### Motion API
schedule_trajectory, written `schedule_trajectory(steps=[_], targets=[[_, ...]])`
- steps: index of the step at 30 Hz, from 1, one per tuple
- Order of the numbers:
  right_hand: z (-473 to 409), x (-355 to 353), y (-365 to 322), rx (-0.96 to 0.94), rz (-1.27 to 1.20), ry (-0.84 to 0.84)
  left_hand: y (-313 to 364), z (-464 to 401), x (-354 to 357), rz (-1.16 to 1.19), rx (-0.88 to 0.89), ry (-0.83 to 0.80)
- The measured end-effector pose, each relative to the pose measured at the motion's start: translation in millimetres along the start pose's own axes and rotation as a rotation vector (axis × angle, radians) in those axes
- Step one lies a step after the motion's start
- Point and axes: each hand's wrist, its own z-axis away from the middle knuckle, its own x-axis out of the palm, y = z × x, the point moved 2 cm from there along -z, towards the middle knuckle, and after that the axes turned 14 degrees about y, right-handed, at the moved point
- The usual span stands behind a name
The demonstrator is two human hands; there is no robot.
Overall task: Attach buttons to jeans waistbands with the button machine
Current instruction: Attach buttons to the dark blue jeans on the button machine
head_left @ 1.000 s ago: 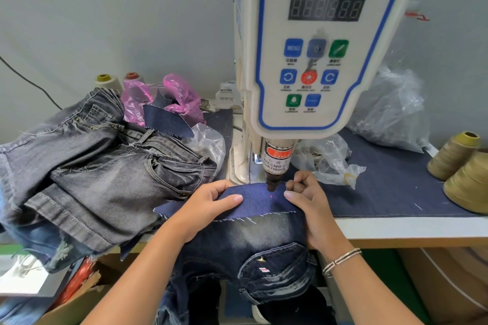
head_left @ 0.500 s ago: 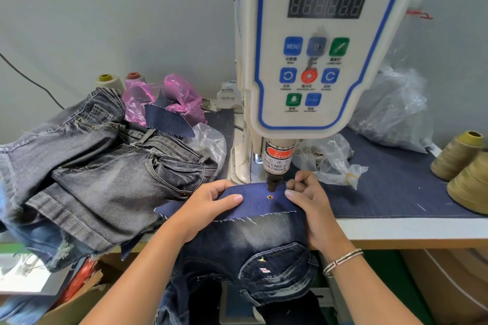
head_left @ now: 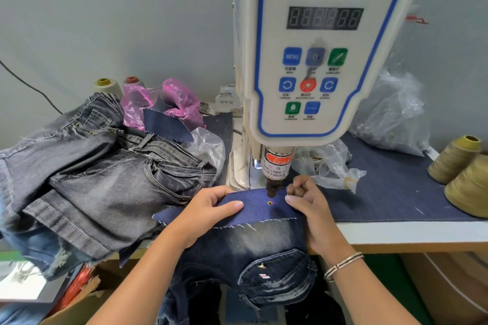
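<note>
The white servo button machine (head_left: 317,55) stands at the table's middle, its dark punch head (head_left: 272,188) just above a strip of dark blue denim (head_left: 258,206). A small metal button (head_left: 269,202) sits in that strip, right below the punch. Dark jeans (head_left: 253,253) hang from under the strip over the table's front edge. My left hand (head_left: 211,214) pinches the strip's left part, thumb on top. My right hand (head_left: 309,206) grips its right end beside the punch, fingers curled.
A pile of grey jeans (head_left: 92,174) lies at the left. Behind it are a pink plastic bag (head_left: 171,103) and thread spools (head_left: 104,84). Clear plastic bags (head_left: 390,113) and two tan thread cones (head_left: 459,174) stand at the right on a blue denim mat (head_left: 396,198).
A metal button now shows in the blue strip below the punch, where a second ago only a red laser dot showed. Both hands have kept their hold.
</note>
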Motion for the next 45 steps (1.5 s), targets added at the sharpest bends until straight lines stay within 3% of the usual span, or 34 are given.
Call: schedule_trajectory(steps=[7, 9, 14, 17, 25, 27, 30, 33, 35, 37, 41, 45], targets=[[4.2, -0.2, -5.6, 0.121, -0.112, -0.099, 2.1, 2.0, -0.4, -0.007, -0.02, -0.021], [7.5, 1.5, -8.4, 0.124, -0.045, -0.113, 5.8, 2.6, 0.0, -0.05, -0.019, -0.062], [21.7, 5.7, -33.6, -0.009, 0.712, -0.208, 23.5, 8.8, 6.5, -0.25, 0.039, -0.212], [33.2, 9.0, -50.0, -0.046, 0.917, -0.314, 33.7, 15.5, 7.3, -0.255, 0.042, -0.26], [54.3, 22.4, -71.4, 0.064, 0.557, -0.411, 75.1, 41.4, -22.9, -0.167, 0.013, -0.263], [46.1, 11.9, -81.1, 0.027, 0.507, -0.342, 84.0, 47.9, -44.4, -0.054, 0.008, -0.186], [18.3, -17.4, -95.0, -0.038, 0.555, -0.034, 93.8, 49.4, -83.6, 0.142, 0.114, 0.083], [-22.7, -42.1, -98.9, -0.173, 0.822, 0.219, 116.1, 40.9, -116.0, 0.292, 0.3, 0.361], [-49.7, -48.8, -96.0, -0.249, 1.077, 0.253, 134.0, 29.8, -135.3, 0.336, 0.349, 0.39], [-71.0, -47.1, -91.1, -0.27, 1.374, 0.189, 147.6, 12.9, -159.8, 0.369, 0.292, 0.428], [-93.8, -36.1, -75.4, -0.355, 1.857, -0.02, 146.6, -27.7, -196.7, 0.035, 0.255, 0.712], [-102.8, -30.6, -63.2, -0.34, 1.983, -0.048, 111.3, -53.6, -197.5, -0.775, 0.196, 0.862]])
